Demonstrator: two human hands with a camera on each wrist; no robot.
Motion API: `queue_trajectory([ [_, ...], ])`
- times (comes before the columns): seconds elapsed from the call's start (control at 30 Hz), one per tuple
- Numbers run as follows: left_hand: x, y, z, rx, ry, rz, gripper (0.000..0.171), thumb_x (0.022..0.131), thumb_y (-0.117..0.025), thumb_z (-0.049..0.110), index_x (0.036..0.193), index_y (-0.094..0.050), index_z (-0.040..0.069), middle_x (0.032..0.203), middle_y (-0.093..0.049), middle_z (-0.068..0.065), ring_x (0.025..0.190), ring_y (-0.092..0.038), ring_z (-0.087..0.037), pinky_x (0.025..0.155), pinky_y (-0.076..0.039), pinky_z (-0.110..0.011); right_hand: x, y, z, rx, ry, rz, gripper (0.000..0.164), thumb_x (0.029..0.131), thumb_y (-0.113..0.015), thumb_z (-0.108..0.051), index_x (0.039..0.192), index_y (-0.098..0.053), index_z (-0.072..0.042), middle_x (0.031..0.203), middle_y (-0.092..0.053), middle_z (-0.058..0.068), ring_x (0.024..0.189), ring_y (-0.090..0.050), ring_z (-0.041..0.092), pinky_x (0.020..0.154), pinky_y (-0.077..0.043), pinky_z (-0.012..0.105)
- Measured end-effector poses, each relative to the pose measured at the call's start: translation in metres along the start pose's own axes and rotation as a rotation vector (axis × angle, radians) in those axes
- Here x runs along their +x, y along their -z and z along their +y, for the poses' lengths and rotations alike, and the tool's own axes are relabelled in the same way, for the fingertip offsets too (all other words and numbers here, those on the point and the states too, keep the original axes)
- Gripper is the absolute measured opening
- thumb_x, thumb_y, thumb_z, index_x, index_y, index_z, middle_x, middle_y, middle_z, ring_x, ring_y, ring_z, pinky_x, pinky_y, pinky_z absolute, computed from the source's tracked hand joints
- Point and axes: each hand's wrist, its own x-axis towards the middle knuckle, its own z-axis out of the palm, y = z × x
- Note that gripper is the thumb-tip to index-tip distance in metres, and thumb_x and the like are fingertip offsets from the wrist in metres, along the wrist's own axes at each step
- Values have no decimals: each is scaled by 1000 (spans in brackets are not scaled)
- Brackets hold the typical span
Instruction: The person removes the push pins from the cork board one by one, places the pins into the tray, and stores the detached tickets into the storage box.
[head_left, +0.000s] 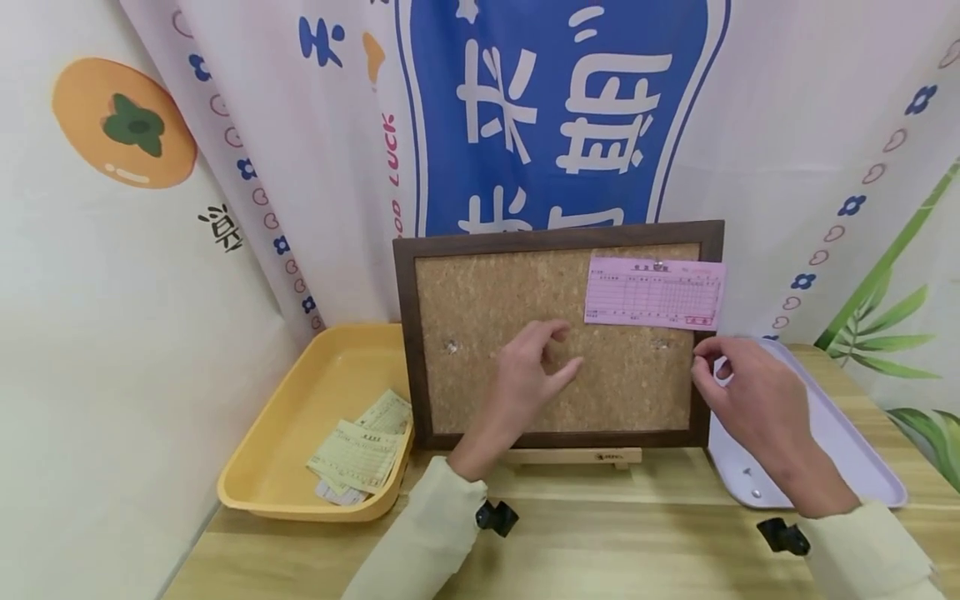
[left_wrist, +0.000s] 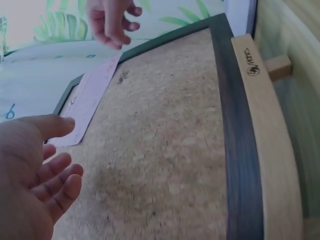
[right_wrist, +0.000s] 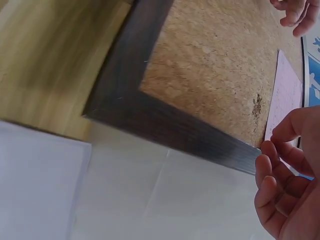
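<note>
A pink receipt slip [head_left: 652, 292] hangs at the upper right of a cork board [head_left: 517, 292], its right end overlapping the dark frame [head_left: 562, 242]. What looks like a clear push pin [head_left: 658, 265] sits at the slip's top. Before the middle of the cork, my left hand [head_left: 528, 367] is raised with fingers loosely bent and nothing between them. My right hand [head_left: 757, 408] hovers by the frame's right side, below the slip's lower corner. Its fingers are loosely curled, thumb close to the forefinger, and I see nothing held in the right wrist view.
Left of the board stands a yellow tray [head_left: 300, 375] with several yellowish paper slips [head_left: 356, 454]. On the right, a pale lilac tray [head_left: 847, 442] holds small pins [head_left: 752, 483]. A wooden stand [head_left: 573, 456] supports the board on the wooden table [head_left: 637, 542]. Printed cloth hangs behind.
</note>
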Motion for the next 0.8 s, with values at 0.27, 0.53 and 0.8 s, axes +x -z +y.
queue_trajectory([
  [0.27, 16, -13, 12, -77, 85, 44, 47, 91, -82, 16, 132, -63, 4, 105, -66, -6, 78, -64, -10, 68, -51, -14, 26, -4, -7, 36, 16, 23, 11, 91, -68, -10, 93, -70, 0, 78, -66, 14, 59, -55, 23, 44, -34, 30],
  [0.53, 17, -20, 21, -74, 89, 63, 49, 90, -82, 14, 135, -62, 4, 110, -68, -8, 74, -65, -10, 65, -50, -13, 51, -5, -22, 76, -14, 32, 13, 94, -66, -11, 97, -71, 0, 85, -68, 18, 68, -65, 31, 51, -44, 37],
  [0.8, 19, -24, 23, -77, 76, 89, 50, 89, -83, 15, 134, -63, 4, 114, -68, -8, 74, -65, -9, 63, -49, -13, 69, -4, -28, 90, -17, 59, 14, 95, -64, -10, 101, -69, 2, 88, -69, 19, 70, -63, 32, 55, -46, 42],
])
